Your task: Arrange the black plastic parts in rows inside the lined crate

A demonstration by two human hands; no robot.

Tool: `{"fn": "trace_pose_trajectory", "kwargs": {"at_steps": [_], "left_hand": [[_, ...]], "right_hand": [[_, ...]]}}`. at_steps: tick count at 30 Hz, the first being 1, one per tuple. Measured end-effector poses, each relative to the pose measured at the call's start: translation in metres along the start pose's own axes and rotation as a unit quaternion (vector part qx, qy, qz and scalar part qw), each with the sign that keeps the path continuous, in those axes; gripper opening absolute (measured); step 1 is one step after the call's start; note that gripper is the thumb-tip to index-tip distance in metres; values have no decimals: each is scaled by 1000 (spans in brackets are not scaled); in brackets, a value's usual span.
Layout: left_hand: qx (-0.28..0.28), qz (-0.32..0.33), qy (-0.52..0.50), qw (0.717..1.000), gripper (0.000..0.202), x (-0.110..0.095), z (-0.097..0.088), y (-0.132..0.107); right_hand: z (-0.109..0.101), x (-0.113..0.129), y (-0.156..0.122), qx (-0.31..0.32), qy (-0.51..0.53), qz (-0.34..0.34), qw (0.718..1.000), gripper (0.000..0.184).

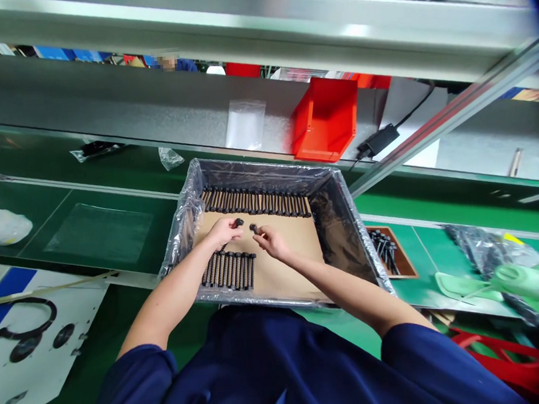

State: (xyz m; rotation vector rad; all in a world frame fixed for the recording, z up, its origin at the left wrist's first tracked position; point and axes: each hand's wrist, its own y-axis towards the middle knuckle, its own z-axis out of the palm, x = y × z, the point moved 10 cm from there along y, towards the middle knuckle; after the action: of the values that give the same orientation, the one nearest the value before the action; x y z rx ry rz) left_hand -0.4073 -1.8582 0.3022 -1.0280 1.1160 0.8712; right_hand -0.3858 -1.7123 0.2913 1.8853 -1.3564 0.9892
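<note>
Over the plastic-lined box [356,239], my left hand [225,232] is closed on a slim black part with a thicker head [239,222]; fingers cover most of it. A few centimetres to its right, my right hand [272,241] pinches a small black piece [253,228], whose full length I cannot see. Beneath both hands lies a brown cardboard sheet [293,268]. Along its far side runs a long row of black rod-shaped parts [255,203], lying side by side. A shorter row of similar rods [228,271] sits at the near left.
Right of the box, a brown tray [408,269] holds loose black rods. Beyond stand a red bin [326,120], a clear bag [245,125] and a black adapter [379,140] on the shelf. A green fan-like object [513,282] lies right. A metal post [449,119] slants behind the box.
</note>
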Motion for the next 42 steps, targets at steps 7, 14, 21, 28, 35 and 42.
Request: {"fn": "trace_pose_trajectory", "kwargs": {"at_steps": [7,14,21,28,35,42], "left_hand": [[-11,17,6,1000,18,-15,-8,-1],[6,10,-30,999,24,-19,0,-7],[-1,-11,-25,1000,23,-16,1,-10],[-32,-54,-55,997,28,-4,4,-7],[41,-62,-115,991,33,8,41,-15],[-34,-83,-70,994,32,13,30,-16]], "right_hand": [[79,-31,-88,330,-457,-312,765,20],[102,-29,-97,298,-482,-364,739,20],[100,-24,-98,295,-460,-358,757,18],[17,5,-27,59,-142,-82,985,16],[36,46,1,13,237,61,970,23],[22,4,-11,-28,211,147,966,20]]}}
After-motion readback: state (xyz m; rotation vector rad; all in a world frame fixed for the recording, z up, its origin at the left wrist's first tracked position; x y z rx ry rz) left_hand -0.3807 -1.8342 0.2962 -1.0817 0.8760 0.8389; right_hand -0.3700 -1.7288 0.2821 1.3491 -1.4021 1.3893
